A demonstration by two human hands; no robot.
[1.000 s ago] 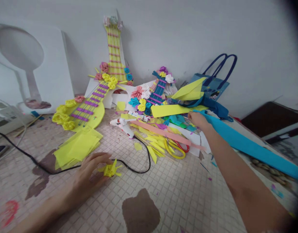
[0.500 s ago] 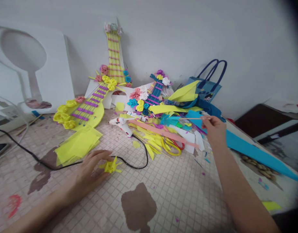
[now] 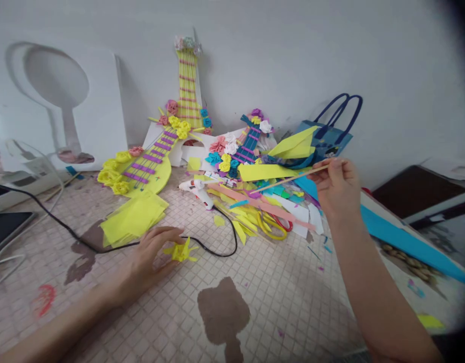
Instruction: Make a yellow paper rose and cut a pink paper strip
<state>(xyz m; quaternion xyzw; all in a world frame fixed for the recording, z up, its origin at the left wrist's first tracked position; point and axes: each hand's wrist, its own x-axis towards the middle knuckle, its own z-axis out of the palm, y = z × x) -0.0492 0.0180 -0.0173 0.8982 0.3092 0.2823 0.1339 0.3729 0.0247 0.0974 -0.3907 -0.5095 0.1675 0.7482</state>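
My right hand (image 3: 336,189) pinches the end of a thin wooden stick (image 3: 283,183) between thumb and fingers. The stick slants down leftward over the heap of paper scraps. On the tiled tabletop, my left hand (image 3: 157,254) rests with thumb and fingers apart around a small yellow paper flower (image 3: 182,251). Whether the fingertips touch the flower is hard to make out. Beyond the left hand lies a stack of yellow paper squares (image 3: 132,222). A white hot glue gun (image 3: 197,192) rests at the left edge of the heap, its black cord running behind the left hand.
Decorated paper guitars, one yellow (image 3: 149,166) and one blue (image 3: 247,146), lie at the back. A white cut-out board (image 3: 104,101) leans against the wall. Yellow-handled scissors (image 3: 272,232), a peach strip (image 3: 263,204), a blue bag (image 3: 331,141) and a phone (image 3: 9,229) are around.
My right hand has risen with the stick, which now slants instead of lying nearly level. The view has shifted slightly; my left hand stays beside the yellow flower.
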